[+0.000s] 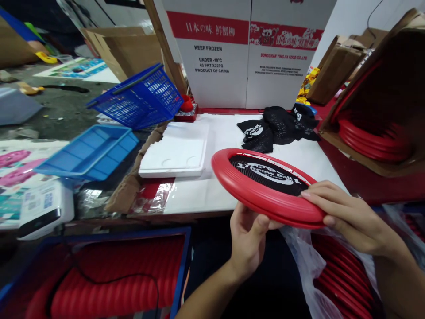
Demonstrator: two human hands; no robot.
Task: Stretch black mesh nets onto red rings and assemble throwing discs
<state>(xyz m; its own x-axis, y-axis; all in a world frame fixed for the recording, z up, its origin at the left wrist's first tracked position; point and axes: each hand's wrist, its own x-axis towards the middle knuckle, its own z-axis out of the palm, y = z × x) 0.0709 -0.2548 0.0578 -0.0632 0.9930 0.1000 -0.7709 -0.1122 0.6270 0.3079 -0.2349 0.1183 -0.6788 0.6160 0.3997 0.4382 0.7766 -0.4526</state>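
A red plastic ring (229, 177) with black mesh (268, 173) inside it, printed "Throw Ball", is held tilted above the front edge of the table. My left hand (249, 239) grips its rim from below, the fingers partly hidden under it. At the right end, my right hand (348, 217) pinches the rim, fingers on top and thumb at the edge. Behind the ring, a pile of black mesh pieces (282, 126) with white print lies on the white sheet (226, 133).
A white foam slab (175, 148) lies left of the ring, near a light-blue tray (89, 153) and a tilted blue basket (142, 97). Red rings fill a blue crate (186, 266) below left, a plastic bag (312, 274) below right and a carton (335, 128). A white box (219, 88) stands behind.
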